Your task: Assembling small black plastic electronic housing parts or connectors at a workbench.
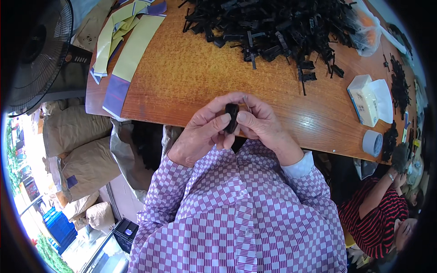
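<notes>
Close to my chest, at the table's front edge, both hands meet around one small black plastic part [231,117]. My left hand [200,129] pinches it between thumb and fingers. From the other side, the thumb of my right hand [264,125] presses close to its top, with the fingers curled behind. The part is held upright, and its lower end is partly covered by my fingers. Beyond my hands, a large heap of similar black plastic parts [268,32] covers the far side of the wooden table [182,77].
Yellow and purple paper strips [136,50] lie at the table's left. To the right are a tissue box [363,100], a grey tape roll [372,143] and a plastic bag [366,34]. A fan [41,50] and brown sacks [91,159] stand left. A co-worker in a striped shirt [375,214] sits right.
</notes>
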Available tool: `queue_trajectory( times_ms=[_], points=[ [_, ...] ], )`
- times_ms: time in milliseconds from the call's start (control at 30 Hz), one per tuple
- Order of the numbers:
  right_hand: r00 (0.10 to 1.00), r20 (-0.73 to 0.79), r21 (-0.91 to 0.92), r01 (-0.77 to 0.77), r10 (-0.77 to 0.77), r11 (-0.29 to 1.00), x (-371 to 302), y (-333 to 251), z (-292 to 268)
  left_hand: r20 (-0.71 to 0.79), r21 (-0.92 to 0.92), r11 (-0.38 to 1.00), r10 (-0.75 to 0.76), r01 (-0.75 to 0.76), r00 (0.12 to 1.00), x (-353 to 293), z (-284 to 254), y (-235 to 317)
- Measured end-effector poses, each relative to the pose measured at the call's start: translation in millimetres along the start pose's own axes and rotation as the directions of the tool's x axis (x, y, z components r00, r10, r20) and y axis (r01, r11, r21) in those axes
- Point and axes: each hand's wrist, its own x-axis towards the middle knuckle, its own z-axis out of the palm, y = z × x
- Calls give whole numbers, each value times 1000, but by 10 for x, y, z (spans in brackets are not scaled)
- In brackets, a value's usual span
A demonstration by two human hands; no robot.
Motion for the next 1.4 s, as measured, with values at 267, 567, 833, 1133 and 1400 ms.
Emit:
queue_trajectory(
  times_ms=[267,567,833,1133,1400],
  points=[
    [996,-52,-258,51,-67,965,80,92,-16,-74,367,927,114,-80,991,-43,-20,-11],
    [977,-184,-542,-13,-104,840,70,117,192,-25,745,611,425,-267,905,1,-137,-159],
    [978,-209,-347,-59,-16,936,73,158,425,-129,747,609,525,-267,841,11,-182,-195],
    [970,-223,-350,8,-92,937,60,259,331,-110,835,499,564,-232,818,75,-60,-263],
    [960,-260,-253,35,-102,967,-15,188,160,0,921,303,628,-244,778,232,167,-244]
  ],
)
